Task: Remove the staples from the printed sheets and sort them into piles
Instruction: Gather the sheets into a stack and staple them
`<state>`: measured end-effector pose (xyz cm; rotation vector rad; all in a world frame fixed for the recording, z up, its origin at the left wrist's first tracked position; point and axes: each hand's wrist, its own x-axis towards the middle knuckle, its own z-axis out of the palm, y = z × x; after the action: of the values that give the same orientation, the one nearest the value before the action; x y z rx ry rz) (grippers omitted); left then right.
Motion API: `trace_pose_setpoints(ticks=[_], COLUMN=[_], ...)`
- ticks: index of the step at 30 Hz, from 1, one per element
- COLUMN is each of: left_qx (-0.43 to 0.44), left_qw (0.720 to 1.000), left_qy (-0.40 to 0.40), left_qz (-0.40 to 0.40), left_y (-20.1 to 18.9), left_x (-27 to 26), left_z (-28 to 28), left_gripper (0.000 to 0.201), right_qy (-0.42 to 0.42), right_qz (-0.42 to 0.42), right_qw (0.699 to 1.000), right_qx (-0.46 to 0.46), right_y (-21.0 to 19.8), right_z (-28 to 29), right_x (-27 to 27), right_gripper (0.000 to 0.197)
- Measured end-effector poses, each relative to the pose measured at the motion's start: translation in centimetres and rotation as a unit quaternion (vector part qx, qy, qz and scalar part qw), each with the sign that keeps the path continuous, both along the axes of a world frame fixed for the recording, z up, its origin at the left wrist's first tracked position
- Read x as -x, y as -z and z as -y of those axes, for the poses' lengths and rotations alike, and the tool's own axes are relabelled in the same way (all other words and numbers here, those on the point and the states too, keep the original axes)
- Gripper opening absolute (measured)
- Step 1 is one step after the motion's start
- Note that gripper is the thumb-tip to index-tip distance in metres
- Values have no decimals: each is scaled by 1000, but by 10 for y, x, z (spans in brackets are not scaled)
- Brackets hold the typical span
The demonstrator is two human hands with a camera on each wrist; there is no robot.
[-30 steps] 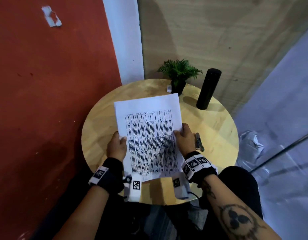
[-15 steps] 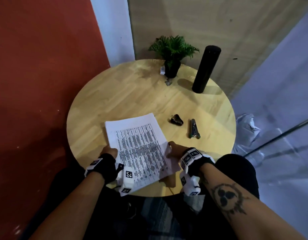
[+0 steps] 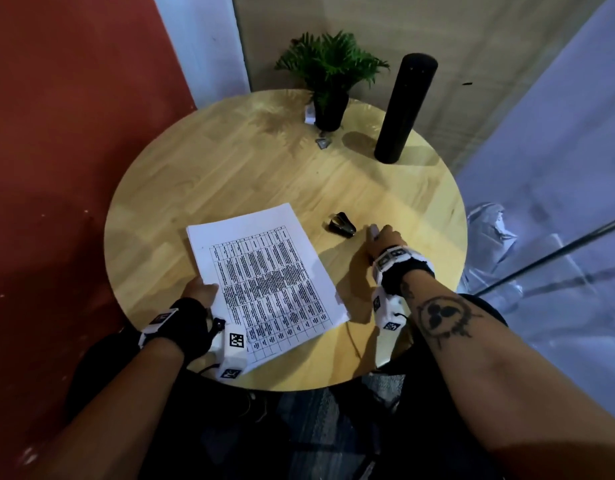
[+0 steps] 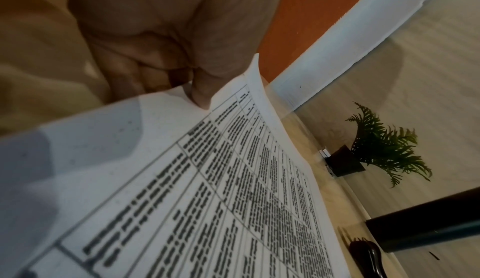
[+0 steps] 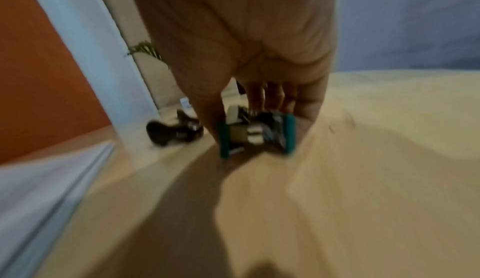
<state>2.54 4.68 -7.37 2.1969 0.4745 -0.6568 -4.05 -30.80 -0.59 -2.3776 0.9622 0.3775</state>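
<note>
The round table [image 3: 250, 174] is pale wood with plain grain and a soft satin sheen, and the printed sheets [image 3: 264, 282] on it are thin matt white paper. Beside them the staple remover [image 3: 342, 226] looks like glossy black plastic, while the tall cylinder [image 3: 404, 109] at the back is a dull, matt black. The wall [image 3: 67, 116] is flat red paint, scuffed in spots.

My round wooden table [image 3: 229, 174] is carrying printed sheets [image 3: 264, 278] near its front edge — staple remover [image 3: 341, 227] mid-table, plant pot [image 3: 330, 109] and black cylinder [image 3: 404, 109] at its far edge.
</note>
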Motion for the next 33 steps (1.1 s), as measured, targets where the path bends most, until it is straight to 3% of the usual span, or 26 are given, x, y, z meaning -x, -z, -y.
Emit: trace_pose_setpoints(ticks=[2, 3, 5, 6, 7, 9, 11, 13, 16, 18, 21, 24, 28, 33], left_qx=[24, 39, 63, 74, 81, 105, 125, 142, 209, 254, 277, 274, 279, 276], left_qw=[1000, 999, 997, 996, 995, 989, 978, 960, 920, 898, 882, 865, 860, 882], left_qy=[-10, -15, -21, -22, -22, -19, -9, -1, 29, 51, 57, 49, 10, -9], left_qz=[2, 7, 28, 44, 60, 107, 169, 240, 330, 354, 377, 417, 427, 383], left_y=[1, 1, 7, 10, 11, 5, -12, -38, -81, -106, -133, -143, -135, -115], left_x=[0, 0, 2, 5, 9, 20, 32, 43, 53, 57, 59, 61, 73, 92], left_z=[-2, -3, -7, -8, -9, -9, -8, -7, -5, -3, 0, 3, 15, 21], left_gripper=[35, 35, 35, 36, 36, 36, 35, 31, 33, 41, 37, 31, 17, 21], right_qy=[132, 241, 393, 397, 384, 341, 285, 226, 141, 121, 98, 98, 121, 173], right_qz=[88, 164, 256, 264, 253, 209, 188, 252, 355, 389, 421, 496, 586, 575], right_qw=[982, 935, 776, 734, 721, 736, 777, 834, 860, 845, 801, 767, 772, 785], right_qx=[-105, -200, -422, -483, -519, -546, -529, -435, -339, -345, -414, -396, -215, -151], right_y=[-14, -24, -43, -52, -55, -58, -60, -66, -89, -106, -136, -151, -135, -112], right_z=[7, 8, 4, -5, -15, -39, -61, -77, -87, -89, -96, -104, -128, -142], right_x=[-6, -6, 2, 10, 18, 30, 37, 35, 25, 21, 29, 43, 71, 90], right_gripper=[35, 33, 18, 18, 24, 29, 26, 23, 24, 19, 8, 18, 19, 14])
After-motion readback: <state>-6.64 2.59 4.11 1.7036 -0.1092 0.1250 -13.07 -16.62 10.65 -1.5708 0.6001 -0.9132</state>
